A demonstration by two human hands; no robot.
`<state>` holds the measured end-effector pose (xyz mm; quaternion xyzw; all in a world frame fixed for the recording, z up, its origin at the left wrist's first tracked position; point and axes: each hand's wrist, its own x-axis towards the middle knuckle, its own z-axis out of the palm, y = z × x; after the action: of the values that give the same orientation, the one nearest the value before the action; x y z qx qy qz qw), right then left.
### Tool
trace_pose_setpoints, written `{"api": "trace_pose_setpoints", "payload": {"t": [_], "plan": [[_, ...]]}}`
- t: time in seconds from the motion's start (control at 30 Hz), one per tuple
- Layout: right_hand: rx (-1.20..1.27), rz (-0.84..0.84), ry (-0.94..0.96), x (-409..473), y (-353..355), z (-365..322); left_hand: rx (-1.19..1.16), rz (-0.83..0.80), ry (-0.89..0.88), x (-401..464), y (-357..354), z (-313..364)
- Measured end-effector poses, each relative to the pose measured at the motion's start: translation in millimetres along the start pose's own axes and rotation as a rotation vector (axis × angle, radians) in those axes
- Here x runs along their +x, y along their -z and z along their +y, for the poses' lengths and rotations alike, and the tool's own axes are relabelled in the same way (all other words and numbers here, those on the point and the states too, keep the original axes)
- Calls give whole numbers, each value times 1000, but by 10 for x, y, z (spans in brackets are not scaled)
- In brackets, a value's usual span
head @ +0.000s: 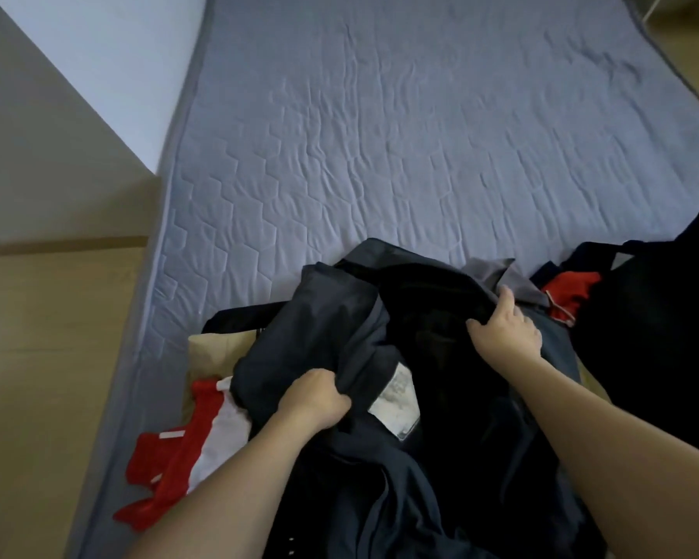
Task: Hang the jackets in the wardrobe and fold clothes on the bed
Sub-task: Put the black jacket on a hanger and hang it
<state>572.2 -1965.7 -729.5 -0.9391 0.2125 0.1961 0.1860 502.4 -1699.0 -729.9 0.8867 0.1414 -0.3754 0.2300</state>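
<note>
A dark navy jacket [323,328] with a black lining and a white inner label [396,401] lies bunched at the near edge of the bed [380,135]. My left hand [315,401] is clenched on a fold of the jacket's left front. My right hand [505,324] grips the jacket's black lining near the collar. Both forearms reach in from the bottom of the view.
A red and white garment [178,457] and a beige one [218,349] lie left of the jacket. At the right sit a black garment [662,316], a red piece [569,292] and a grey piece [501,272]. Wooden floor [49,357] runs along the bed's left side.
</note>
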Motion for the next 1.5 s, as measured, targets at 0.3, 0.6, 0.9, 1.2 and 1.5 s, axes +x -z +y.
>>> {"api": "trace_pose_setpoints", "payload": {"t": [0.3,0.6,0.9,1.2,1.5], "plan": [[17,16,89,-236,249,-232,-152,169,156,-439,512,-171],[720,-130,85,-1451,1740,-1017,-286,285,-115,-2044,1599,39],[635,-362,600,-3286,3549,-2506,-107,926,-245,-4522,3258,73],[1072,-702,586,-4658,4273,-3789,-184,1180,-40,-5899,3818,-875],[1143,-928,706,-6204,4082,-5175,-610,938,-60,-6315,3972,-2175]]}}
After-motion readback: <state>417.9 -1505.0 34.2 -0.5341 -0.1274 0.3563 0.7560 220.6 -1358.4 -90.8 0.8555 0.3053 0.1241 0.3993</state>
